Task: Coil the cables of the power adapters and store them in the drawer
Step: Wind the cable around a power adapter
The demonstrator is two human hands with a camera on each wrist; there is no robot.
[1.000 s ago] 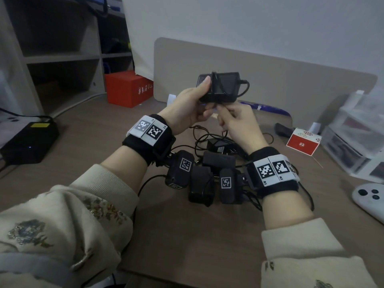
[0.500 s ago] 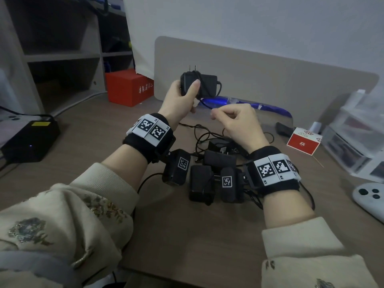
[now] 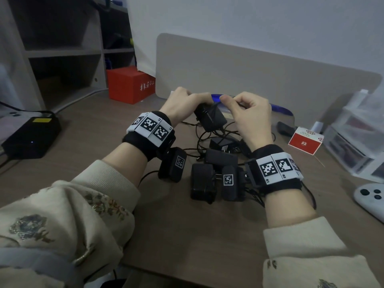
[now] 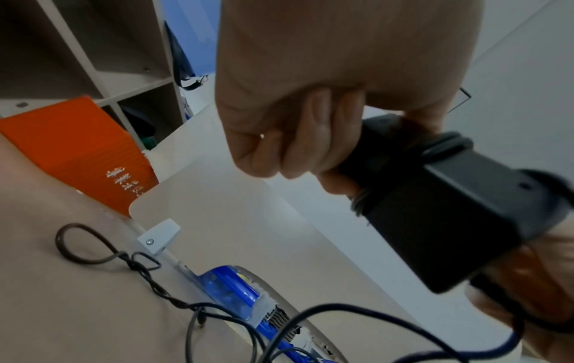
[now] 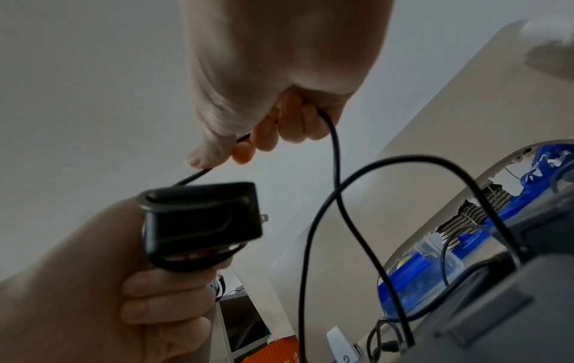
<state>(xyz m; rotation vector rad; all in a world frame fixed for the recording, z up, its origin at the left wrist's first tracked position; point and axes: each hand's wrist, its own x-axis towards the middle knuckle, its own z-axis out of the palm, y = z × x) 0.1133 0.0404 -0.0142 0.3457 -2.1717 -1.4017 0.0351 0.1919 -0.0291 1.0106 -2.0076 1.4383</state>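
My left hand [image 3: 182, 102] grips a black power adapter [image 3: 211, 117] above the desk, with a few turns of its cable wound round the body [image 4: 441, 203]. Just to its right, my right hand [image 3: 247, 109] pinches that adapter's black cable [image 5: 334, 137] between thumb and fingers, and the rest hangs in a loose loop down to the desk. Below my wrists, several more black adapters [image 3: 202, 180] lie in a heap with tangled cables [image 3: 209, 135]. No drawer is open in view.
A grey desk divider [image 3: 259, 73] stands behind my hands. A red box [image 3: 129, 84] and shelves are at back left, a black box [image 3: 31, 136] at left. Clear plastic drawers [image 3: 357, 138], a small red carton [image 3: 305, 141] and a white controller [image 3: 372, 199] are at right.
Both hands have come down toward the desk and closer together. The adapter, held up high with its prongs upward half a second ago, now hangs low and tilted; my right hand has taken the cable.
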